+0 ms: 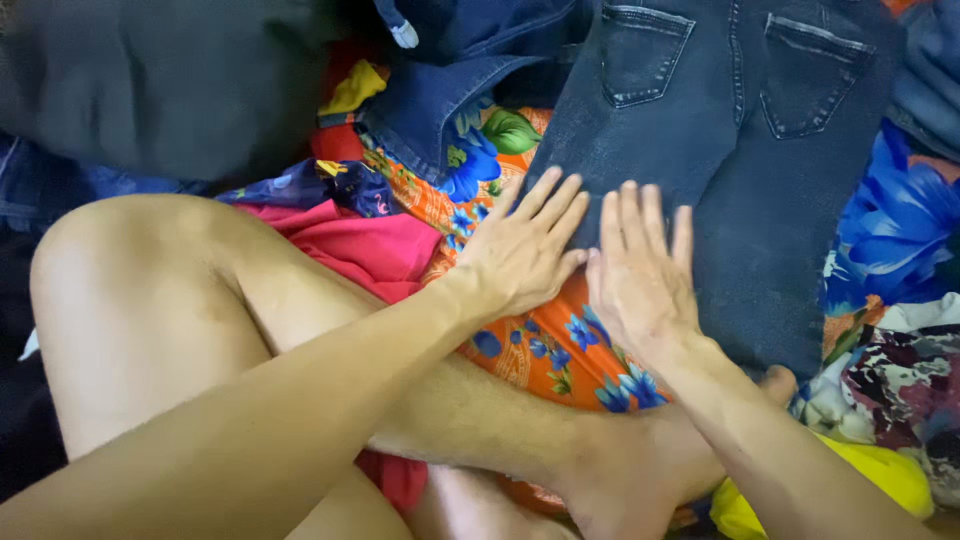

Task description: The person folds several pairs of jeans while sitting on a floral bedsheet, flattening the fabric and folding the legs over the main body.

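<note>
left hand: the left hand [520, 250] lies flat, palm down, fingers [553, 205] spread, half on the jeans' edge and half on the orange cloth; its grip is released, nothing grasped
right hand: the right hand [640, 275] lies flat just beside the left, thumbs almost touching, fingers [632, 215] pointing away from the person; grip released, pressing on the jeans
jeans: the dark blue jeans [730, 150] are spread face down ahead of the person, two back pockets [645, 50] showing at the top, one leg running down under both hands
orange cloth: an orange cloth [545, 350] with blue flowers lies under the jeans and across the lap
pink cloth: a pink cloth [375, 245] sits left of the orange one, against the bent knee [130, 290]
denim: more blue denim [440, 105] lies bunched at the top, left of the jeans
blue floral cloth: a blue floral cloth [900, 225] is at the right edge
yellow cloth: a yellow cloth [880, 470] shows by the right forearm, low right
foot: a bare foot [650, 470] rests between the forearms
</note>
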